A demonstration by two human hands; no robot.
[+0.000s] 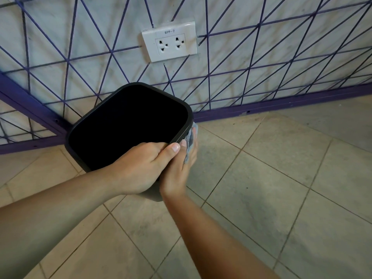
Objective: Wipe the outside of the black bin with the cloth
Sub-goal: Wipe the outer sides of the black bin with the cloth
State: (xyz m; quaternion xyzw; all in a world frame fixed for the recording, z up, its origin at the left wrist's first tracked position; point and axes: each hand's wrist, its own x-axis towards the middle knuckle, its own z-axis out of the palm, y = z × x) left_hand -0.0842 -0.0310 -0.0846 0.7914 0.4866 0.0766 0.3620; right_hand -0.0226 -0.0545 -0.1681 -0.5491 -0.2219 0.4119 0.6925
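Note:
The black bin (182, 129) is tilted with its open mouth toward me, close to the wall. My left hand (141, 168) grips its near rim, fingers curled over the edge and thumb on top. My right hand (180, 168) lies against the bin's right outer wall and presses a grey cloth (191, 141) onto it. Only a strip of the cloth shows past the fingers. The bin's lower part is hidden behind my hands.
A white double wall socket (170, 42) sits above the bin on a pale wall crossed by purple lines. A purple skirting (281, 103) runs along the wall's foot. Beige floor tiles (261, 188) spread to the right and toward me.

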